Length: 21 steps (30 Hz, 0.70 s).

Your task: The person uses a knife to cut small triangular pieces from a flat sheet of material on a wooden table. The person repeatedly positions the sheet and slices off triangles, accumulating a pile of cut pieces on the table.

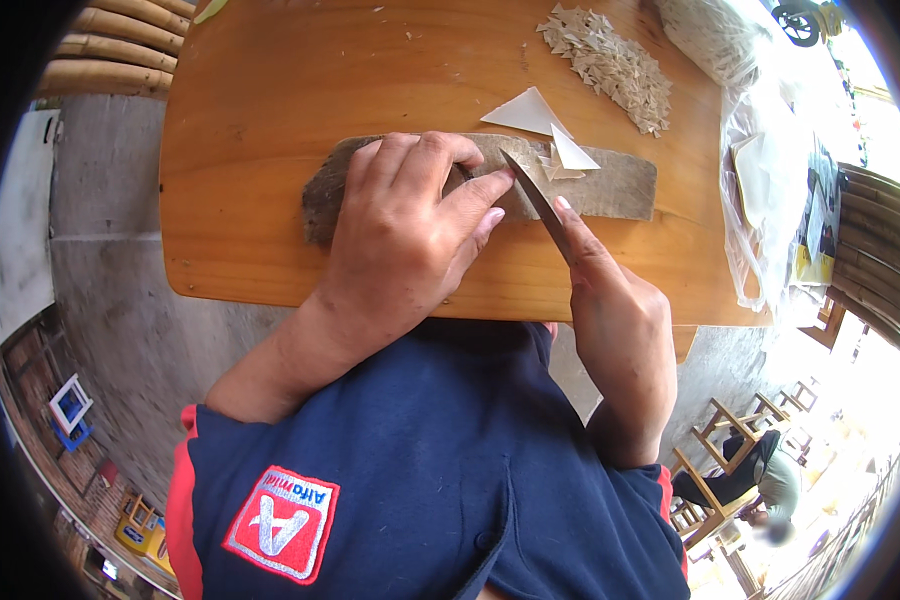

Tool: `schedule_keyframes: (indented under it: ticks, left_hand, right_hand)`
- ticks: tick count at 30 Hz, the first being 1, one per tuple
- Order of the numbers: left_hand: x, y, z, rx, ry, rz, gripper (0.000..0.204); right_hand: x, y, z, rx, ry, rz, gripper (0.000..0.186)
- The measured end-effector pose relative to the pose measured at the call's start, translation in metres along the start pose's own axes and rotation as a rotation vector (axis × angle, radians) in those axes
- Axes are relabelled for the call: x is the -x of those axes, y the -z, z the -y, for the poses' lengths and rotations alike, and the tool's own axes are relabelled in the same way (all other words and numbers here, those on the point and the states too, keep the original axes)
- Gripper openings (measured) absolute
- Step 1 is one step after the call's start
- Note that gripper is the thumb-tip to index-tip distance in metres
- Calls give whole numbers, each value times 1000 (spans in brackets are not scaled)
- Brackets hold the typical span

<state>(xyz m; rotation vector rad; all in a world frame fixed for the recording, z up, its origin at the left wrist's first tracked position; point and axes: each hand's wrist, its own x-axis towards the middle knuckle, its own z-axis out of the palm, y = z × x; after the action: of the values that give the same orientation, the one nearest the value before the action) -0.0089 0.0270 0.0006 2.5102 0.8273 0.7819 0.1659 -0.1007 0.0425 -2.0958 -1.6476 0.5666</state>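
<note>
A worn wooden board [622, 192] lies along the near part of the wooden table [240, 150]. My left hand [415, 215] rests curled over the board's left half, one fingertip beside the knife's blade; whatever is under the fingers is mostly hidden. My right hand [618, 335] grips a knife [538, 201] by the handle, the blade slanting up-left across the board. Small pale triangular pieces [562, 172] lie right of the blade, with a white triangle [570, 148] resting over them. A larger white sheet piece [525, 112] lies just behind the board.
A pile of small pale cut pieces [610, 75] sits at the back right. Clear plastic bags [745, 220] with sheets lie along the table's right side. Bamboo slats [115, 45] stand beyond the left. Another person [755, 475] is at lower right among wooden stools [715, 435].
</note>
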Motion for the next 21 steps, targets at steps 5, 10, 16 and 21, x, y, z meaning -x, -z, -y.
schedule_keyframes:
  ticks: [5,10,16,21]
  left_hand:
    - [1,1,0,15,1,-2,28]
    - [2,1,0,14,2,2,28]
    - [2,5,-2,-5,-1,27,30]
    - [8,2,0,8,8,2,33]
  right_hand:
    - [-1,2,0,43,6,19,65]
    - [2,2,4,145,5,75,74]
    - [3,-7,12,182,3,53,82]
    - [14,1,2,31,-9,36,72]
